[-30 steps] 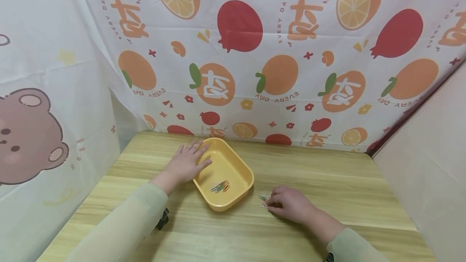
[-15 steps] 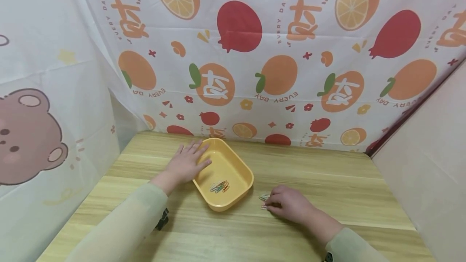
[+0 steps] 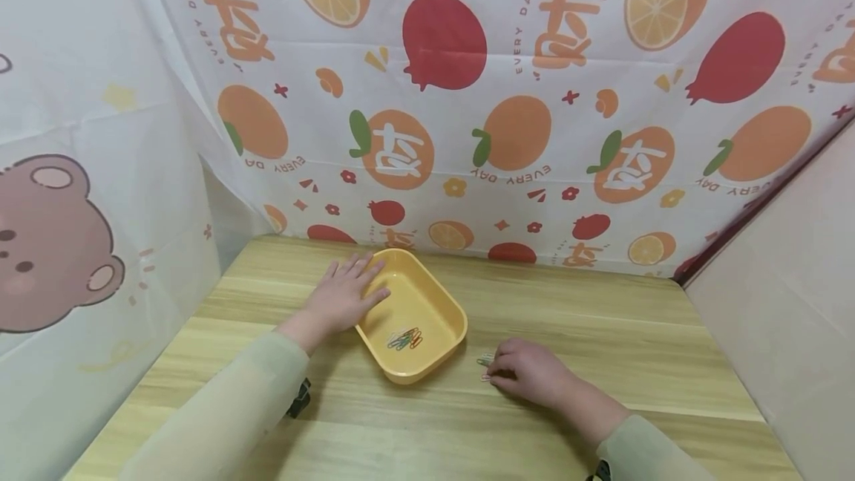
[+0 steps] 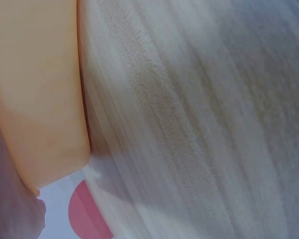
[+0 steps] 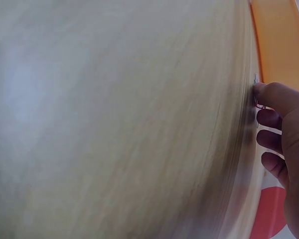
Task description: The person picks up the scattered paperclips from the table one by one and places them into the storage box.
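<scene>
My left hand point(image 3: 337, 299) rests on the left rim of a yellow plastic tray point(image 3: 437, 303), fingers spread and straight, thumb reaching over the inside. In the left wrist view, the tray's outer wall point(image 4: 40, 89) stands beside part of that hand. Several coloured paper clips point(image 3: 404, 339) lie in a small pile near the tray's front end. Just right of the tray, my right hand point(image 3: 534, 371) is down at a few more paper clips point(image 3: 485, 360) on the table, its thumb and fingertips pinching at a clip point(image 5: 259, 105). The curled fingers partly hide these clips.
The wood-grain table point(image 3: 574, 310) runs back to a fruit-print cloth point(image 3: 447, 132). A bear-print cloth point(image 3: 53, 243) hangs along the left side, and a pale panel point(image 3: 788, 303) bounds the right.
The right fingertips have shifted slightly over the loose clips, and less of them shows now. The left hand stays on the tray rim. The head view has tipped a little.
</scene>
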A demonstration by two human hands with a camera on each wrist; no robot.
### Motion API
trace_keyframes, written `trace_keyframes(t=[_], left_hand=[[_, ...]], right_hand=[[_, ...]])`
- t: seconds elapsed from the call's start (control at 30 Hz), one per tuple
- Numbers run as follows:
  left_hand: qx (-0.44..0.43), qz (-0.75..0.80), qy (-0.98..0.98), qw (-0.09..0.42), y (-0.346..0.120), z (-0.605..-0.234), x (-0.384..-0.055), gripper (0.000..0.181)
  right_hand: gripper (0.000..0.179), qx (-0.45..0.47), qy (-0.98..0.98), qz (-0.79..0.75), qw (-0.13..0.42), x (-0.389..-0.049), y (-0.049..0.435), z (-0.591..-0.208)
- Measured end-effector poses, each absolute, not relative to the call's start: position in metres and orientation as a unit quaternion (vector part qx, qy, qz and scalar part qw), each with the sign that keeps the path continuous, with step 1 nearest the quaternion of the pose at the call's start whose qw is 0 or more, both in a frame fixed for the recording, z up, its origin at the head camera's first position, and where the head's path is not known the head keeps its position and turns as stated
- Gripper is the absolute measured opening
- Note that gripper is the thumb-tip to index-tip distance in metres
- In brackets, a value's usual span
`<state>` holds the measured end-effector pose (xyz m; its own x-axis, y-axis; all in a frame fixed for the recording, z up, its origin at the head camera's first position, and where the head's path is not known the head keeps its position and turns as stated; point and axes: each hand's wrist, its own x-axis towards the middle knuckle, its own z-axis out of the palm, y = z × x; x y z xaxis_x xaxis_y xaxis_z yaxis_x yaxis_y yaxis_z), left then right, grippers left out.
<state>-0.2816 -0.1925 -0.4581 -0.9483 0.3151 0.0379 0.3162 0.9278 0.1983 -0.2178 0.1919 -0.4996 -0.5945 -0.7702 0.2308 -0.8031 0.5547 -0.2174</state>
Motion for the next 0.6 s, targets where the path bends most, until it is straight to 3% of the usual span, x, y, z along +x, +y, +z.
trace_keyframes(t=[0.6], left_hand=[[-0.170, -0.096, -0.981, 0.017, -0.1937, -0.4587, -0.2848, 0.071]], right_hand=[[0.008, 0.432, -0.889, 0.146, 0.046, -0.2202, 0.1868, -0.4983]])
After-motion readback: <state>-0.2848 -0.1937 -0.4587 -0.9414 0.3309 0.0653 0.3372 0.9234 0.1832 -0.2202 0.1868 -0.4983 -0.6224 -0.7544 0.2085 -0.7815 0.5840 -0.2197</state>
